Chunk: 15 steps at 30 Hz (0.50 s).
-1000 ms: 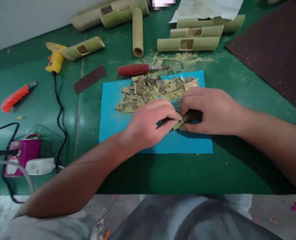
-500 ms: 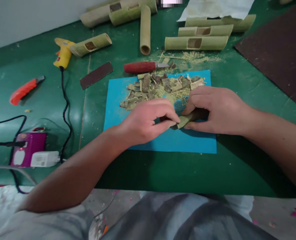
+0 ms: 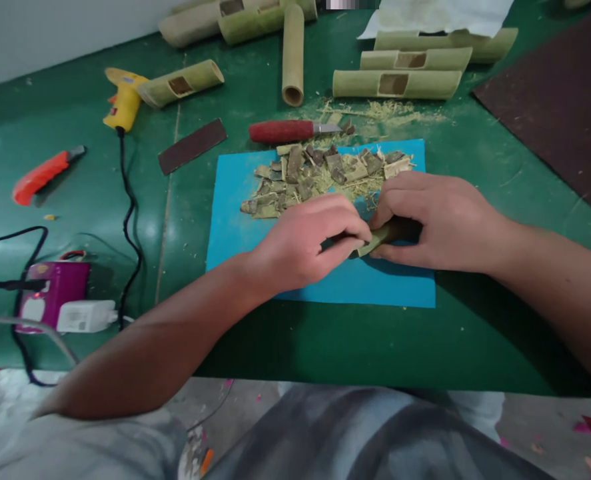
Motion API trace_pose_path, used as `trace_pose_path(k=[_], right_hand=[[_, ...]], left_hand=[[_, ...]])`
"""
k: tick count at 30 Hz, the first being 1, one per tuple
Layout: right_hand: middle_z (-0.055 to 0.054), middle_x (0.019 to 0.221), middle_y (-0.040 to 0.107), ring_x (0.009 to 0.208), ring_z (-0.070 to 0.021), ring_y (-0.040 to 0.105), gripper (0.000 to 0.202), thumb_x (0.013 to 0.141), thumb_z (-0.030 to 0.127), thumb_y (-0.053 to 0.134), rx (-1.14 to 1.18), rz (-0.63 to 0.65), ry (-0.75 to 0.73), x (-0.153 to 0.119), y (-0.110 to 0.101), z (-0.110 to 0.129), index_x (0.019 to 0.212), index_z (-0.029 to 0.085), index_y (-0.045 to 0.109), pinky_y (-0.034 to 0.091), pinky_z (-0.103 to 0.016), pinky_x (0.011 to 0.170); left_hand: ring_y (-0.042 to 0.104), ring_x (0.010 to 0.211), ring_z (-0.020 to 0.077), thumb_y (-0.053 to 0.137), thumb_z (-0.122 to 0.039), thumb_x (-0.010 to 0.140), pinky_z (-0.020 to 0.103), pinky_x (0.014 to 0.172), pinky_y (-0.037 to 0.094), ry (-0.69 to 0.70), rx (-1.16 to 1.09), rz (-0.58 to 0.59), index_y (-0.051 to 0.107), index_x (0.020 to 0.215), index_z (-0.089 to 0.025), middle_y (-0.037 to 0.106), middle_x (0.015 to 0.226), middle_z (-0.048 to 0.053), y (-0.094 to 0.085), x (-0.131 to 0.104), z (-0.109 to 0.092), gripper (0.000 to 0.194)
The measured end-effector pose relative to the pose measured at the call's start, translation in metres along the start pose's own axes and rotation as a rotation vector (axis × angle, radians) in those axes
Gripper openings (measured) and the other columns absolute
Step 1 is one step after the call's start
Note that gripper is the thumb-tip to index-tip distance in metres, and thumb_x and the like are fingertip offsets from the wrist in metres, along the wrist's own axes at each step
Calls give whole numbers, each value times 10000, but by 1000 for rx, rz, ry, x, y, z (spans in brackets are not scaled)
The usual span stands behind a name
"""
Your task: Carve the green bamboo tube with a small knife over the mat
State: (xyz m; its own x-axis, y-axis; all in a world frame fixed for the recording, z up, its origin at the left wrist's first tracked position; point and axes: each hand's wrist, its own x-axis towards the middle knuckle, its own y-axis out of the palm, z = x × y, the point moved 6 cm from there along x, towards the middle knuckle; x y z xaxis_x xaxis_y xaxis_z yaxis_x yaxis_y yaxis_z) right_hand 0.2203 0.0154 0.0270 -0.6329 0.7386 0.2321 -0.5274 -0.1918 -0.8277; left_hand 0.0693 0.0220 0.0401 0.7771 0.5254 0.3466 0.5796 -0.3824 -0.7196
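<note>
1. Bamboo pc (image 3: 369, 245) is mostly hidden by L hand (image 3: 312, 241) & R hand (image 3: 440, 223).
2. White sheet (image 3: 440, 16) is cut off @ top, hides pt of rear tube (image 3: 490, 47).
3. Brown sheet (image 3: 560, 100) runs off R edge.
4. Adapter (image 3: 86, 316) print: illegible.

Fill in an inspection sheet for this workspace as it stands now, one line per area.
Surface: green tabletop, blue sheet on it.
Work in hand: bamboo piece.
Clutter: bamboo chips on the sheet; red-handled knife beyond, blade exposed.
Hands: right hand grips the piece; left hand has fingertips at its end, grip unclear.
Cables: black cord runs from yellow glue gun.
Surroundings: scraps on floor.
</note>
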Motion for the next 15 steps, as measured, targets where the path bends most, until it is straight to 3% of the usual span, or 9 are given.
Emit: trace_pose_path(k=[7,12,15], right_hand=[[-108,1020,670,967,-286,600,272,873,425,572,-226,43,7,-12,-9,0,1022,215,656,436,-411,789],[-97,969,674,880,-276,602,182,846,338,548,-312,76,15,-19,-17,-4,934,225,661,420,-404,719],[-93,947,668,881,-261,610,155,863,322,542,-306,4,92,-20,-18,3,914,218,644,420,-376,693]], left_hand=[[683,858,148,613,-172,956,262,777,543,-60,95,-28,681,1026,-196,720,928,29,1,-6,-1,101],[676,865,150,601,-165,961,272,767,542,-65,102,-41,673,971,-194,707,927,33,-1,-7,0,78],[669,894,159,594,-161,965,292,799,541,-77,166,-139,671,979,-184,704,952,46,-8,-7,-1,82]])
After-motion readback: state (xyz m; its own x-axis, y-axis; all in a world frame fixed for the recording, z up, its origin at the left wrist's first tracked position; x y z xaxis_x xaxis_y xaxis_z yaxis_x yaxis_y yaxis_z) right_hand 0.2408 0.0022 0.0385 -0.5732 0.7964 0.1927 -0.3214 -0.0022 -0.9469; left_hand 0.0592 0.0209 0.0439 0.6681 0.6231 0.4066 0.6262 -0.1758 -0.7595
